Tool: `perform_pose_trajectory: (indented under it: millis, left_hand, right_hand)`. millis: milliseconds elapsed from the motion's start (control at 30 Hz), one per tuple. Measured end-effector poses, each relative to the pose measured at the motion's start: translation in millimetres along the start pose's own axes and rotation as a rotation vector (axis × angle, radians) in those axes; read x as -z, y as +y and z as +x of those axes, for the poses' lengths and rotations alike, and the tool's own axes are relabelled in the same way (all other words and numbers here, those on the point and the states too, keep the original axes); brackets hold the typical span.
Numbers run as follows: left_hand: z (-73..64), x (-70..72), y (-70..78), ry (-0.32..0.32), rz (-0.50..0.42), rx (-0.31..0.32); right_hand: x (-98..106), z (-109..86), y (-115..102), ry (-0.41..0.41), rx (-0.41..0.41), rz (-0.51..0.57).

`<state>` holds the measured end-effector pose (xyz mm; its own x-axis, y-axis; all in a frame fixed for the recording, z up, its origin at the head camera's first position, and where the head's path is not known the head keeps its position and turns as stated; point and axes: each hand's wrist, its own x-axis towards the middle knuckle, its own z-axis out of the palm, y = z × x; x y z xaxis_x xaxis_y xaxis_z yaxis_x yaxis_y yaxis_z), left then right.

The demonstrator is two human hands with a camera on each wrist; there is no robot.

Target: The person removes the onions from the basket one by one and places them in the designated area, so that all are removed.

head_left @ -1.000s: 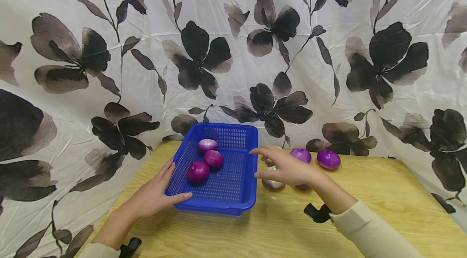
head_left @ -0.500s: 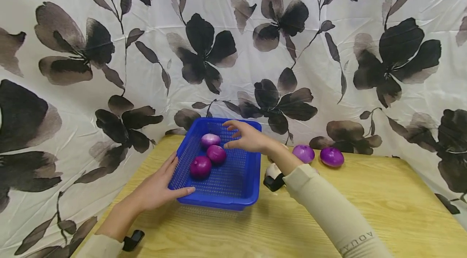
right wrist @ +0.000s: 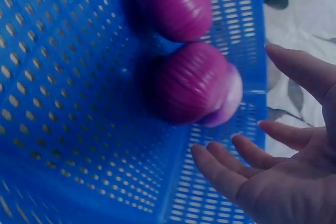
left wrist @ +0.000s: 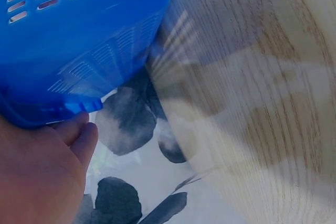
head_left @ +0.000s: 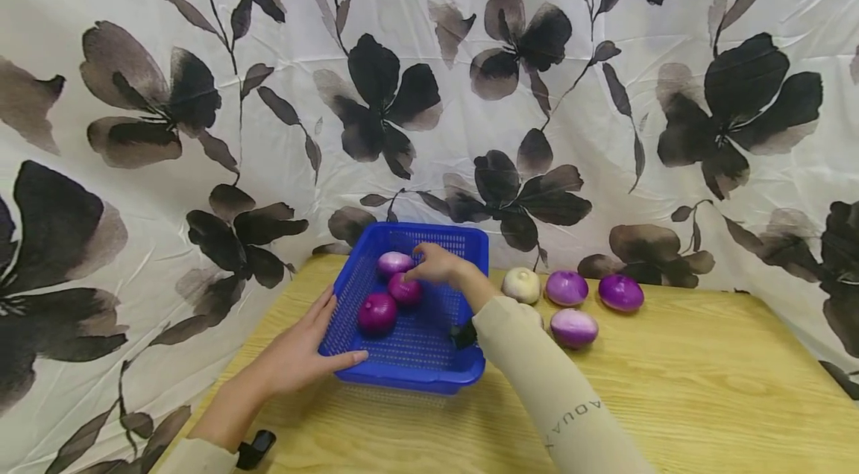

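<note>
A blue plastic basket [head_left: 421, 380] holds three onions. A dark red onion [head_left: 377, 313] lies nearest, another red onion [right wrist: 191, 85] sits behind it, and a paler purple-and-white onion [head_left: 394, 263] is farthest back. My left hand [head_left: 291, 355] holds the basket's near left corner, thumb over the rim and fingers along the outer side. In the left wrist view its fingertips [left wrist: 84, 140] show just under the rim. My right hand [head_left: 439, 264] is over the basket, fingers spread and loosely bent beside the two rear onions. In the right wrist view nothing lies between its fingers.
On the wooden table [head_left: 698, 355], right of the basket, lie a white onion [head_left: 521, 285] and several purple ones, including a dark purple onion [head_left: 620, 293]. The right sleeve [head_left: 543, 377] partly hides one onion. A floral cloth [head_left: 604, 124] hangs behind the table.
My right hand has moved left from the basket's right rim, over the inside, and down toward the rear onions. The left hand keeps its place at the basket's corner.
</note>
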<state>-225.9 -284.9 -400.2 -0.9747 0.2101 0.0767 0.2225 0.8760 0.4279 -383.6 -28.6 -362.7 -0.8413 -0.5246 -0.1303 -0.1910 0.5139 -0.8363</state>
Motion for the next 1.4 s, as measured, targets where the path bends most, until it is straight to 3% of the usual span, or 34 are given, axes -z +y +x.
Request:
perform_pose_trajectory:
  millis: [300,833,1033,1400]
  left_hand:
    - [0.1,-3.6,0.5,0.011,-0.004,-0.011]
    - [0.4,0.4,1.7,-0.005,0.013,0.016]
    - [0.6,0.7,2.8,-0.015,0.008,0.029]
    - [-0.6,0.7,2.6,-0.004,0.012,0.023]
  right_hand:
    - [-14,-0.2,13,-0.012,-0.149,0.054]
    - [-24,5.5,12,-0.052,-0.232,0.018]
    - [-25,5.5,13,-0.068,-0.227,0.028]
    - [-23,11.7,14,-0.066,-0.142,-0.106]
